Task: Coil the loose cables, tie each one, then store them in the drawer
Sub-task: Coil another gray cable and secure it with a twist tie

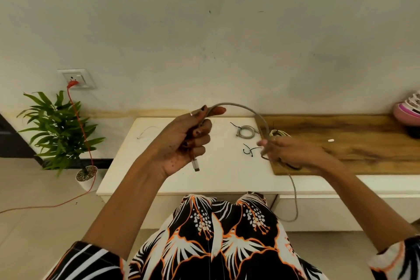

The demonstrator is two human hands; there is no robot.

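Cable in hand: you hold the grey cable [241, 107] up over the near edge of the white cabinet top [218, 177]; it arches from one hand to the other, so I judge you are forming the first loop of a coil.
Left hand: your left hand [181, 143] has its fingers curled round the cable near its plug end [196, 165], which hangs just below your fist, anchoring the coil's start.
Right hand: your right hand [293, 153] has its fingers curled round the cable, feeding it; the slack tail [295, 200] drops to the near side, past the cabinet edge.
Coiled cables: two lie far of your hands, a grey coil [245, 131] and a pale one [280, 133].
Loose cable: one thin white one [147, 130] at far left.
Ties: two black ties, one [250, 150] near your right hand, one [235, 125] touching the grey coil.
Drawer: I cannot tell which front it is.
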